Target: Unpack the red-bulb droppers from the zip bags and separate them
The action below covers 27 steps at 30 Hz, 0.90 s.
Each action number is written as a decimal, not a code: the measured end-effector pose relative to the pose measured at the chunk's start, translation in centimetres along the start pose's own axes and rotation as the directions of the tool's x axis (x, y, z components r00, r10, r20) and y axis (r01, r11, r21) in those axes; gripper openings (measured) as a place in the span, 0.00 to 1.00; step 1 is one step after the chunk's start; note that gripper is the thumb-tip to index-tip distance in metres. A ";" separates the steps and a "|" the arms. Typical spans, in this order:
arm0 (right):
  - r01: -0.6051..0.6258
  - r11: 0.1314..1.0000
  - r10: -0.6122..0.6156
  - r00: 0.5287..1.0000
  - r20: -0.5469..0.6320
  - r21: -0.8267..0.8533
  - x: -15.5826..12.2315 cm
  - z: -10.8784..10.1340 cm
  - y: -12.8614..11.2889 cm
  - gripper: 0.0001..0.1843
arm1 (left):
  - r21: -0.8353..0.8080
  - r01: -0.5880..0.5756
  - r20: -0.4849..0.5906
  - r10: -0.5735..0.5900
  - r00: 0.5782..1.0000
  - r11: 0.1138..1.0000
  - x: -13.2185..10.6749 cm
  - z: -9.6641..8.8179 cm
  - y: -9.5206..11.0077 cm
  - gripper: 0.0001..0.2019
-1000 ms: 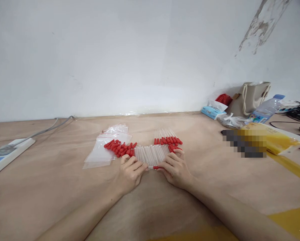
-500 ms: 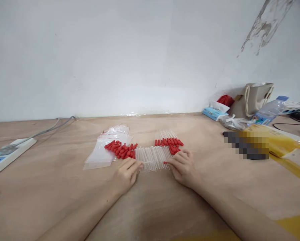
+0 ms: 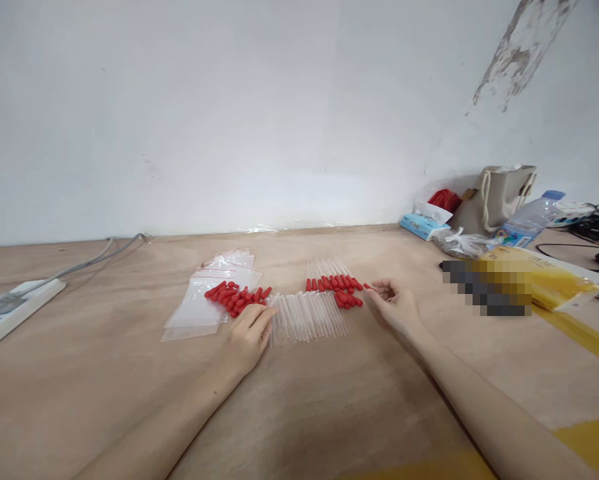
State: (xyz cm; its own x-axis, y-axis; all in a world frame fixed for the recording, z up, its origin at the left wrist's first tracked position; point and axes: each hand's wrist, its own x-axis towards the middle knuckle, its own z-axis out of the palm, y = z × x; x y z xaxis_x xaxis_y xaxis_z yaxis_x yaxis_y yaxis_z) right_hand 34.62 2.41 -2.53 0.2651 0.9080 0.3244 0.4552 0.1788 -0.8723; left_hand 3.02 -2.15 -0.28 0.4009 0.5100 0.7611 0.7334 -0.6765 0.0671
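Observation:
My right hand (image 3: 397,307) pinches the red rubber bulb (image 3: 367,287) of a dropper at the right end of a row. That row of assembled droppers (image 3: 332,283) lies with red bulbs toward me and thin clear tubes pointing away. My left hand (image 3: 252,333) rests closed at the left end of the loose clear dropper tubes (image 3: 307,317); whatever is in its fingertips is hidden. Just beyond it is a heap of loose red rubber bulbs (image 3: 234,293), partly on clear zip bags (image 3: 192,307). Several more red bulbs (image 3: 348,300) lie between the tubes and the row.
A power strip (image 3: 24,300) with a grey cable sits at the left. On the right are a tissue box (image 3: 423,225), a beige bag (image 3: 497,197), a plastic bottle (image 3: 534,217), a yellow packet (image 3: 554,277) and black cables (image 3: 597,223). A wall (image 3: 279,120) bounds the table's back.
My right hand has moved away from the tubes, right and slightly back, to the row's end with the red bulb. My left hand has shifted slightly left. The view has turned a little.

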 end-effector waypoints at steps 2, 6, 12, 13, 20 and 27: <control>0.003 1.000 -0.003 0.999 0.053 -0.007 -0.1 0.2 0.2 0.17 | -0.041 0.013 0.018 -0.012 1.000 0.999 0.0 0.1 0.2 0.10; 0.024 1.000 -0.022 0.988 0.155 -0.015 -0.4 0.5 0.0 0.15 | -0.146 0.122 0.035 -0.119 0.992 0.982 0.1 0.2 1.1 0.08; 0.014 0.987 0.008 0.991 0.136 -0.161 -0.3 0.1 -0.6 0.15 | -0.196 0.132 0.154 -0.103 0.983 0.972 0.1 0.0 1.8 0.14; 0.007 0.981 0.018 0.992 0.127 -0.192 -0.3 0.0 -0.7 0.15 | -0.200 0.130 0.169 -0.096 0.981 0.971 0.1 -0.1 1.8 0.15; -0.037 0.957 0.076 0.989 0.126 -0.287 -0.3 -0.4 -0.6 0.16 | -0.202 0.106 0.165 -0.073 0.984 0.974 0.2 -0.4 1.7 0.16; -0.027 0.969 0.063 0.988 0.140 -0.245 0.0 -0.2 0.5 0.17 | -0.148 0.117 0.105 -0.102 0.989 0.982 0.3 -0.6 1.5 0.14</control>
State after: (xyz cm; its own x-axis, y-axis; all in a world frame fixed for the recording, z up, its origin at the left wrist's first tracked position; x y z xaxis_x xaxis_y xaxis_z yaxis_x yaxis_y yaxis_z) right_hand 34.97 2.42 -2.87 0.1716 0.9616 0.2140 0.6418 0.0557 -0.7648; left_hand 3.91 -3.28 0.42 0.3790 0.6293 0.6785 0.6858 -0.6833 0.2506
